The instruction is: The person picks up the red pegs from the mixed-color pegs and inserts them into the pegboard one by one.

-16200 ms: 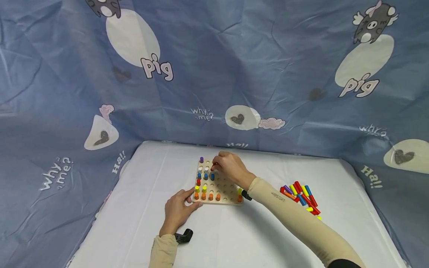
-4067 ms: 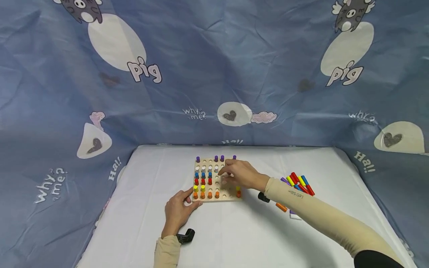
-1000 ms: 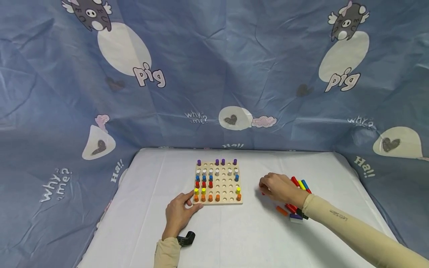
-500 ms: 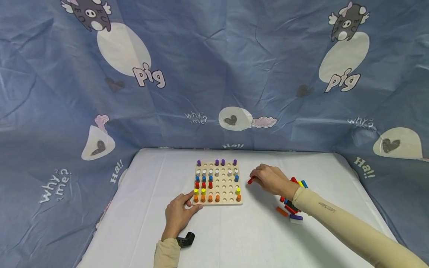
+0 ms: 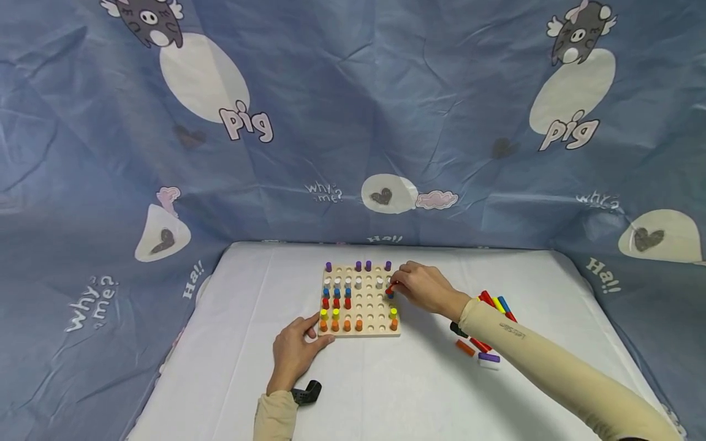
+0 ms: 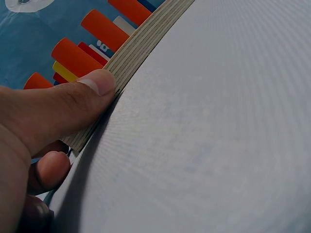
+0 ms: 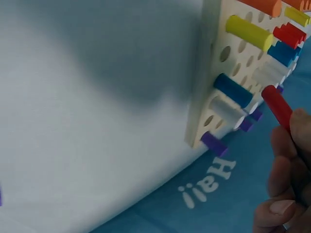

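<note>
A wooden pegboard (image 5: pixel 364 334) lies on the white surface, its rows partly filled with coloured pegs. My left hand (image 5: pixel 295 352) grips its near left corner, thumb along the front edge and fingers at the side; the left wrist view shows the thumb (image 6: pixel 82 99) against the layered wood beside orange pegs (image 6: pixel 77 56). My right hand (image 5: pixel 421 286) pinches a red peg (image 7: pixel 278 104) by one end, over the board's right side. In the head view it overlaps the blue peg (image 5: pixel 390 294) there. A yellow peg (image 5: pixel 393 313) stands lower in that column.
Loose pegs lie in a pile right of the board, among them red (image 5: pixel 481 345) and blue (image 5: pixel 504 304) ones, partly hidden by the right sleeve. An orange peg (image 5: pixel 465 348), a purple one (image 5: pixel 489 357) and a white one (image 5: pixel 489 364) lie nearer. A patterned blue cloth (image 5: pixel 309 153) rises behind.
My right hand has carried the red peg left from the pile to the board. Over the longer span, white, purple, red and blue pegs were added. My left hand keeps its hold.
</note>
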A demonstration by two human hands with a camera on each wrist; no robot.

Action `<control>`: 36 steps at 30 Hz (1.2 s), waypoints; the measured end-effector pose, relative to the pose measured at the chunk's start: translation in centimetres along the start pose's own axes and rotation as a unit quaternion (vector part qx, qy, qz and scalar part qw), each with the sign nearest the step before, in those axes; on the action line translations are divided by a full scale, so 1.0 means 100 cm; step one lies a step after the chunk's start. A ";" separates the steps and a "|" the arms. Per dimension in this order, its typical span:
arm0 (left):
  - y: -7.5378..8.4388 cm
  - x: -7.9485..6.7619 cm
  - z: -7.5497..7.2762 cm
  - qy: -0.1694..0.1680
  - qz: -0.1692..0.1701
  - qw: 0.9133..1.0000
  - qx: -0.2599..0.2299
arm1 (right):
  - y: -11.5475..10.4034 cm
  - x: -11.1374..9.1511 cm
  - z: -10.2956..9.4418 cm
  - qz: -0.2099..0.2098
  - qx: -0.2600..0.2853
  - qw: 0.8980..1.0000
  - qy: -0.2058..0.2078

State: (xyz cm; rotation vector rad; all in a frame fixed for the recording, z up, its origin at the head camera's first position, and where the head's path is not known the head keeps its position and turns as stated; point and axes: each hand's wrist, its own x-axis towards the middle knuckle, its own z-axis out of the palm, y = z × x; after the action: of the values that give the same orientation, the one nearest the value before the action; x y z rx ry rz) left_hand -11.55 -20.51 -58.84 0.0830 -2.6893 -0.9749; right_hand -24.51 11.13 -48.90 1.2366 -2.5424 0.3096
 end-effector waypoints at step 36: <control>0.003 -0.001 -0.001 -0.008 -0.015 1.000 0.005 | -0.044 0.032 0.030 -0.027 0.028 0.999 -0.021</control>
State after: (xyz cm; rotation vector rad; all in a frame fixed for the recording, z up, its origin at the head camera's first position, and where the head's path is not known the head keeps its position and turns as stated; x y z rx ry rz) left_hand -11.45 -20.37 -58.56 0.1173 -2.7156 -0.9754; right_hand -23.41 5.11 -50.31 1.3434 -2.5461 0.3497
